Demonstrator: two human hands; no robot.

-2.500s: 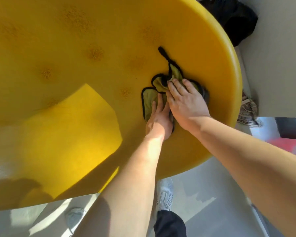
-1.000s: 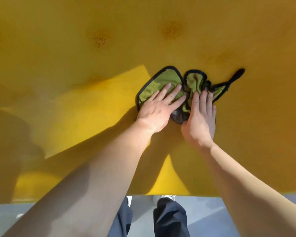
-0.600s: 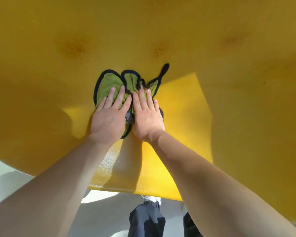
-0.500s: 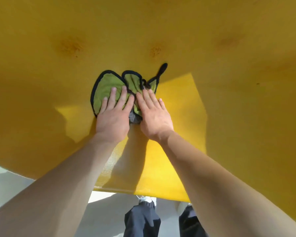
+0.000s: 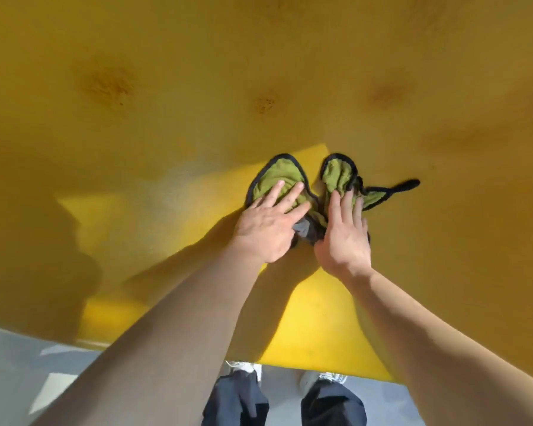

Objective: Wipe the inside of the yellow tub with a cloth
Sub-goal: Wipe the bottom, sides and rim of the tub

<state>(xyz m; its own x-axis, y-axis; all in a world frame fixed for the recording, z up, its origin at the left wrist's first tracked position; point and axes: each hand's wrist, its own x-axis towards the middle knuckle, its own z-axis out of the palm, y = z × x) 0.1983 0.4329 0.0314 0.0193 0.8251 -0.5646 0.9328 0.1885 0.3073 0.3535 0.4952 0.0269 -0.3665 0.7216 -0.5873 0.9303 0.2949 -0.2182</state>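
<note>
stage: mid-wipe | left hand (image 5: 268, 226), right hand (image 5: 345, 238): flat, fingers straight, pressing cloth (image 5: 277, 176) onto yellow tub (image 5: 166, 41) | remaining: brownish spots (image 5: 108, 83) beyond the cloth, possibly dirt, unwiped

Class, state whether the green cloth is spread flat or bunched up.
Bunched: the cloth puckers into two lobes under the left hand and right hand.

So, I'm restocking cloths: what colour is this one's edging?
Black edging round the green cloth, clearest in the head view.
</note>
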